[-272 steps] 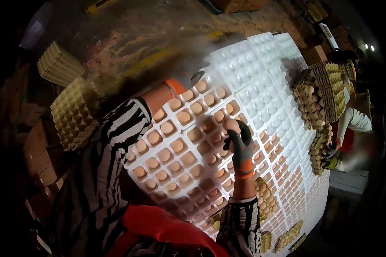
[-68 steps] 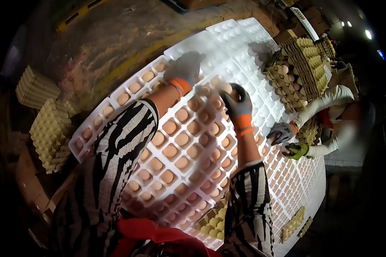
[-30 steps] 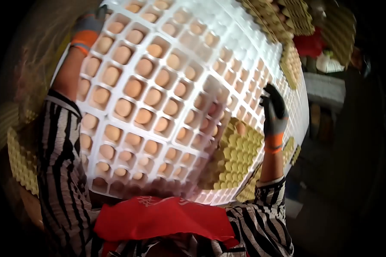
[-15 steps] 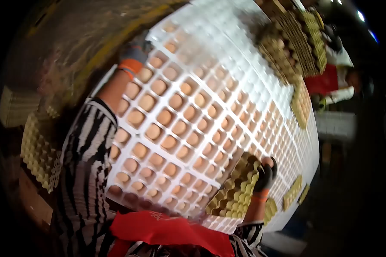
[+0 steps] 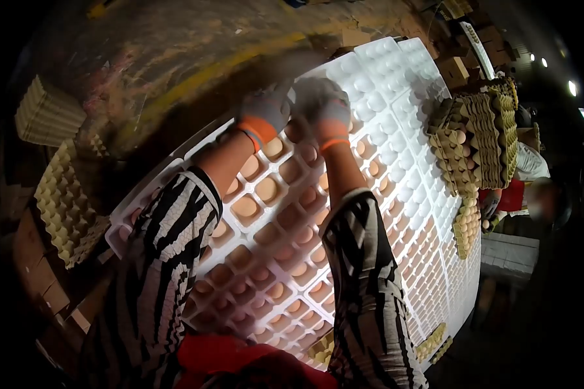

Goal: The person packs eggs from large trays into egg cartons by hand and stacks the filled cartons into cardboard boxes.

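Because the white trays (image 5: 256, 225) are divided into separate pockets, the eggs (image 5: 266, 190) in them sit apart, presumably kept from rolling or knocking, as the head view shows; the left hand (image 5: 265, 109) and right hand (image 5: 324, 107), both gloved, reach forward side by side over the trays, backs upward, but blur leaves me unable to tell whether either pinches an egg or is spread

Left hand (image 5: 267, 110) and right hand (image 5: 327, 105) (worst toward the tips) blurred, grip contents unclear.
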The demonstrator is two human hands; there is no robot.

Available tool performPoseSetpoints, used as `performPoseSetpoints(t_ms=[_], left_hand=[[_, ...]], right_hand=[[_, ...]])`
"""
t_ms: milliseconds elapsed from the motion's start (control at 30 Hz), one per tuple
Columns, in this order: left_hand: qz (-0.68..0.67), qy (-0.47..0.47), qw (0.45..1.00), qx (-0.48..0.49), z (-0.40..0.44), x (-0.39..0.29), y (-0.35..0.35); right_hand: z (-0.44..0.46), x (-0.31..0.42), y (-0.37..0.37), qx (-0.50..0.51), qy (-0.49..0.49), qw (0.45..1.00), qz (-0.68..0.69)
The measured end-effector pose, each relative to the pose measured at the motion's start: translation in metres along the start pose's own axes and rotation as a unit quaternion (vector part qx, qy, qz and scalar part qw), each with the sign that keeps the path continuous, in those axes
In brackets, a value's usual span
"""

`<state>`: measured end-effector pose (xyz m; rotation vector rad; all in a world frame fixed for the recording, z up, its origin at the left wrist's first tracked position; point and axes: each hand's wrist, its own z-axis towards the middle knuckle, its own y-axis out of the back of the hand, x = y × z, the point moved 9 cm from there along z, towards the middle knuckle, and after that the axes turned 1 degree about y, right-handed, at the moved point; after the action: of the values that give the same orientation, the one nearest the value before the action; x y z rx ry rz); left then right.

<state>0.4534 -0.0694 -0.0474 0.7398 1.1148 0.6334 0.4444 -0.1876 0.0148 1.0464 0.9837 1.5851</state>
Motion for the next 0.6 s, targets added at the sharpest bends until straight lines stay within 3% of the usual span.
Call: performPoseSetpoints(t_ms=[67, 100, 167, 233, 267, 367, 433, 500, 600], left_hand=[[-0.010, 0.009, 1.000, 0.025, -0.002, -0.003, 0.002], [-0.017, 0.017, 0.999, 0.033, -0.002, -0.004, 0.005], [-0.015, 0.026, 0.998, 0.050, -0.001, 0.002, -0.002], [-0.006, 0.029, 0.998, 0.064, 0.000, 0.003, -0.007], [0.002, 0.030, 0.997, 0.069, 0.000, 0.001, -0.006], [0.065, -0.017, 0.998, 0.020, 0.006, -0.013, -0.001], [0.163, -0.086, 0.982, -0.047, -0.005, -0.037, 0.016], [-0.006, -0.067, 0.997, -0.027, -0.034, -0.059, 0.015], [-0.193, -0.091, 0.972, 0.096, -0.154, -0.144, 0.035]], right_hand=[[-0.014, 0.005, 0.009, -0.106, 0.049, 0.993, -0.008], [-0.022, -0.005, 0.021, -0.112, -0.014, 0.985, 0.132], [-0.064, -0.021, 0.058, -0.111, -0.136, 0.900, 0.399], [-0.132, -0.046, 0.092, -0.102, -0.182, 0.917, 0.340], [-0.166, -0.046, 0.119, -0.088, -0.134, 0.950, 0.269], [-0.309, -0.082, 0.158, -0.084, -0.361, 0.856, 0.360], [-0.393, -0.100, 0.204, -0.115, -0.388, 0.869, 0.285], [-0.484, -0.120, 0.253, -0.146, -0.436, 0.875, 0.153], [-0.628, -0.151, 0.297, -0.216, -0.537, 0.815, 0.021]])
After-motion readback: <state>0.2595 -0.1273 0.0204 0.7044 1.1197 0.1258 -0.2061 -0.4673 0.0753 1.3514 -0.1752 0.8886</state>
